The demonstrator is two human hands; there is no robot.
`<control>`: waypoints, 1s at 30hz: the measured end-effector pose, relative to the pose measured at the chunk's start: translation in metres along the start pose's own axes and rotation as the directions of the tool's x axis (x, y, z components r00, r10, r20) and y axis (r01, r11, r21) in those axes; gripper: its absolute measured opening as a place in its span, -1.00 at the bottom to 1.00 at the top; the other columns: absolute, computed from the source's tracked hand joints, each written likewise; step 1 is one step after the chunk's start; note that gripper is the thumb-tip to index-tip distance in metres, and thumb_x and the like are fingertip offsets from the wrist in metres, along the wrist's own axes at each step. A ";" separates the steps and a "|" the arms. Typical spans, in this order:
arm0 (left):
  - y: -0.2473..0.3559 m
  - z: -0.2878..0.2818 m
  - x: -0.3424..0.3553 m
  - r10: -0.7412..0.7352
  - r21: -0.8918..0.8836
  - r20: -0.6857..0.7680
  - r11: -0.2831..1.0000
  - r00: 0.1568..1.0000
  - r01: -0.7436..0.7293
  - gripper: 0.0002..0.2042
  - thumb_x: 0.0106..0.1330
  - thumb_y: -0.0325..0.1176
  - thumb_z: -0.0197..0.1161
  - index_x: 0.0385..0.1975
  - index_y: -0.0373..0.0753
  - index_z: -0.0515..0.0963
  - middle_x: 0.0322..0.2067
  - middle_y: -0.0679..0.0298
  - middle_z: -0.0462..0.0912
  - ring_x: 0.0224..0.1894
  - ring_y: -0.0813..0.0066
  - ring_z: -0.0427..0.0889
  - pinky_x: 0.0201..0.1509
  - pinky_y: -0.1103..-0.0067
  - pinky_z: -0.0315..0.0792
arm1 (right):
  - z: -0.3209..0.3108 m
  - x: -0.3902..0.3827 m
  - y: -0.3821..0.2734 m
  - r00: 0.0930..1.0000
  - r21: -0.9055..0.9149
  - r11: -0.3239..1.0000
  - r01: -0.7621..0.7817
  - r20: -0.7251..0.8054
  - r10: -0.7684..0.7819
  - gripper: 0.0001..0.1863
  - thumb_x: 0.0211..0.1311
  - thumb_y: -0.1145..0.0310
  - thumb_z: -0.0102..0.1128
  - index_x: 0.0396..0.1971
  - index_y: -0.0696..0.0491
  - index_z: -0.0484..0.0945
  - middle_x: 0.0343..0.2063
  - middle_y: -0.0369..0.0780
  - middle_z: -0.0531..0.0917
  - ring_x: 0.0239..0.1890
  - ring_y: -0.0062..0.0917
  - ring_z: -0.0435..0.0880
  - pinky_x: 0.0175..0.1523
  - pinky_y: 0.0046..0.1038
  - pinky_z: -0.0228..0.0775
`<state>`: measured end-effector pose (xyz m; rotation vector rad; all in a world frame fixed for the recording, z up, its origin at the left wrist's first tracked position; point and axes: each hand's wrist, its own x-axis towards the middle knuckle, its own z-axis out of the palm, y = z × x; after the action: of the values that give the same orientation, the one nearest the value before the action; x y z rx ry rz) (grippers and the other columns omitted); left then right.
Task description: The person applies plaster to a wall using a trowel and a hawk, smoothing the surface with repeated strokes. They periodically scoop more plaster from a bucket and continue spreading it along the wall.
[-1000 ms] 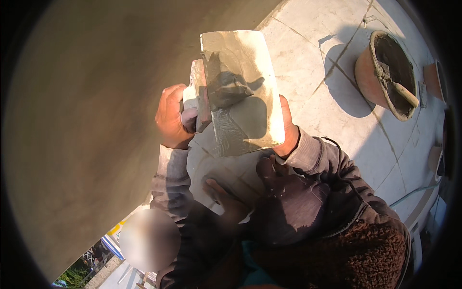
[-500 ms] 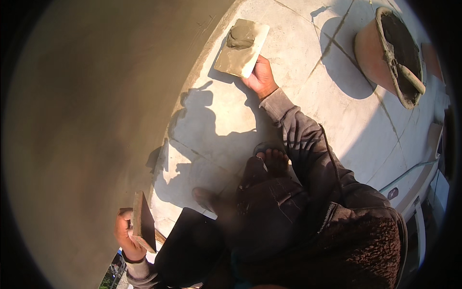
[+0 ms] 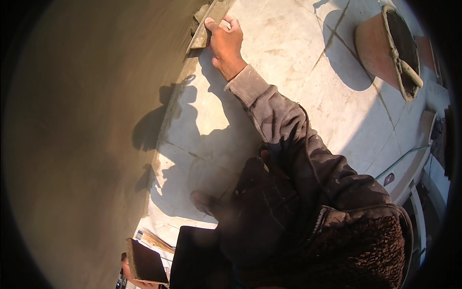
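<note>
At the top, my right hand (image 3: 227, 45) is closed on a flat rectangular plate (image 3: 204, 37), thumb on its face. The plate is tilted up at the grey-brown wet-looking wall (image 3: 96, 120), and lumps of grey mortar (image 3: 199, 15) show between the two. Low on the left, my left hand (image 3: 129, 272) holds a flat rectangular board (image 3: 148, 262) with a dark face and a paler edge. Most of that hand is hidden behind the board, beside the wall's lower end.
A reddish tub (image 3: 378, 50) with grey mortar inside and a rolled handle stands on the pale slab floor (image 3: 288, 72) at the upper right. My foot (image 3: 204, 202) and knees are below. White frames (image 3: 409, 190) stand at the right edge. Straw-like bristles (image 3: 156, 241) lie near the left board.
My right hand has moved up and left, turning the mortar-loaded plate from lying flat to tilted against the wall. My left hand and its board have dropped lower.
</note>
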<state>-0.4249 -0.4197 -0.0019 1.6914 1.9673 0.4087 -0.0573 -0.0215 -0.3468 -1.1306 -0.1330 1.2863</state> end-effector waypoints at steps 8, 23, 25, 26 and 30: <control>0.000 -0.007 0.001 0.042 0.012 0.037 0.999 0.998 -0.043 -0.27 0.62 0.08 -0.15 0.44 -0.53 0.00 0.19 -0.22 0.47 0.02 0.06 0.69 0.06 0.29 0.65 | 0.016 -0.041 -0.035 0.994 0.102 0.990 0.098 0.041 -0.102 -0.68 0.32 0.25 0.28 -0.07 0.15 0.55 -0.15 -0.09 0.74 -0.15 -0.31 0.73 -0.07 -0.25 0.58; 0.019 0.001 0.036 0.037 0.116 0.076 0.992 0.996 -0.046 -0.16 0.55 0.30 -0.28 0.29 -0.56 0.23 -0.12 -0.03 0.63 -0.19 0.25 0.72 -0.20 0.39 0.64 | -0.043 0.017 0.006 0.976 0.106 0.973 -0.203 0.096 0.193 -0.61 0.47 0.37 0.14 0.21 0.10 0.35 0.05 -0.19 0.60 0.06 -0.40 0.63 0.09 -0.16 0.58; 0.037 0.002 0.049 0.093 0.027 0.210 0.995 0.973 -0.101 -0.20 0.58 0.24 -0.28 0.32 -0.56 0.19 -0.07 -0.06 0.61 -0.17 0.25 0.72 -0.18 0.40 0.66 | -0.031 0.008 -0.003 0.971 0.107 0.970 -0.220 0.124 0.207 -0.61 0.51 0.41 0.04 0.26 0.09 0.31 0.10 -0.19 0.56 0.10 -0.39 0.61 0.18 -0.06 0.56; 0.030 0.002 0.039 0.043 0.019 0.144 0.999 0.989 -0.046 -0.20 0.59 0.23 -0.27 0.34 -0.56 0.16 -0.04 -0.08 0.60 -0.16 0.24 0.72 -0.17 0.40 0.67 | -0.028 0.000 -0.012 0.976 0.105 0.976 -0.191 0.126 0.177 -0.59 0.51 0.41 0.04 0.28 0.10 0.29 0.11 -0.20 0.56 0.10 -0.38 0.61 0.20 -0.04 0.54; 0.007 -0.005 0.013 -0.086 -0.050 0.062 0.995 0.994 0.089 -0.20 0.60 0.19 -0.26 0.40 -0.56 0.06 0.04 -0.14 0.57 -0.12 0.20 0.73 -0.13 0.37 0.70 | -0.014 -0.016 -0.036 0.953 0.206 0.965 -0.159 0.287 0.095 -0.60 0.46 0.43 0.09 0.23 0.07 0.32 0.06 -0.18 0.61 0.05 -0.42 0.65 0.03 -0.28 0.58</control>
<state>-0.4225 -0.4056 0.0035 1.5607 1.9621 0.3700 -0.0295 -0.0377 -0.3198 -0.7705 -0.1160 1.5304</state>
